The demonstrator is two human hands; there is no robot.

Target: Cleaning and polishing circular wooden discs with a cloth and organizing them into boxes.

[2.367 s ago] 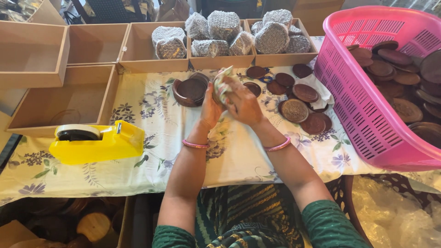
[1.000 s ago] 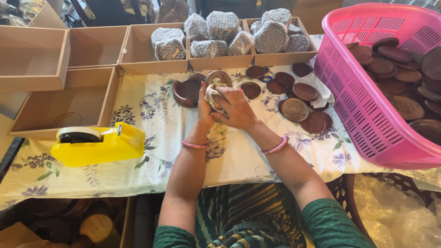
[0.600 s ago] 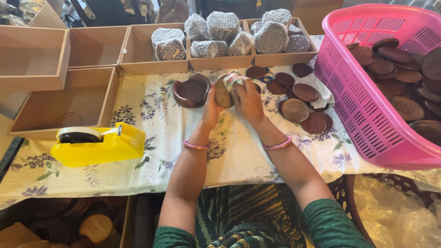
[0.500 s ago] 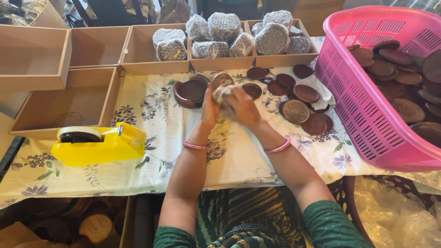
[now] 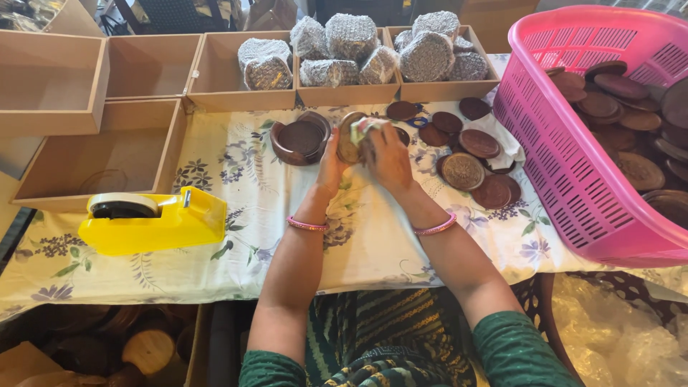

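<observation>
In the head view, the left hand is propping a round, brown, carved wooden disc up on its edge, fingers curled round the rim on the side nearest the stack of dark wooden bowls. The right hand is clenching a small pale crumpled cloth and pressing it against the disc's face. Disc and hands are hovering just above the floral tablecloth, near the far edge of the table, right in front of the wooden tray compartments holding bubble-wrapped bundles.

The disc is looking stiff and light enough for one hand, probably smooth on the rim and liable to chip or scuff on the carving, so the rim is seeming the sound place to grip it. Being round, it is showing no long axis; its flat face is tilting toward the person and slightly rightward, standing nearly upright.

More brown wooden discs are lying loose toward the right edge, beside the pink plastic basket. A yellow tape dispenser is sitting near the left front edge.
</observation>
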